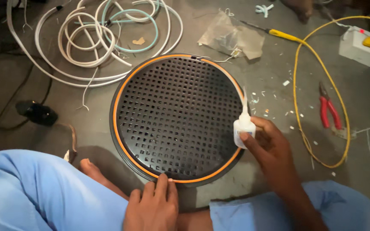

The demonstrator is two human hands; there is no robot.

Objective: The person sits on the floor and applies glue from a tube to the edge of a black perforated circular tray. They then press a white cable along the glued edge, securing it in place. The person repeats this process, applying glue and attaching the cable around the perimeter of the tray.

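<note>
R hand (pixel 270 147) grips a small white squeeze bottle w/ long thin nozzle (pixel 243 128), tip up, just beside the orange rim strip (pixel 127 79) of a round black perforated grille (pixel 176 115) on the grey floor (pixel 270 77). L hand (pixel 153 207) presses fingertips on the grille's near edge. Red-handled pliers (pixel 329 109), yellow cable (pixel 298 72), white coiled strip (pixel 91 38) lie around.

A small white squeeze bottle (pixel 243 128) with a thin pointed nozzle and a blue-printed label is held upright at the right rim of the round grille. A crumpled clear plastic bag (pixel 232 38) is seen lying flat near the floor's far edge
</note>
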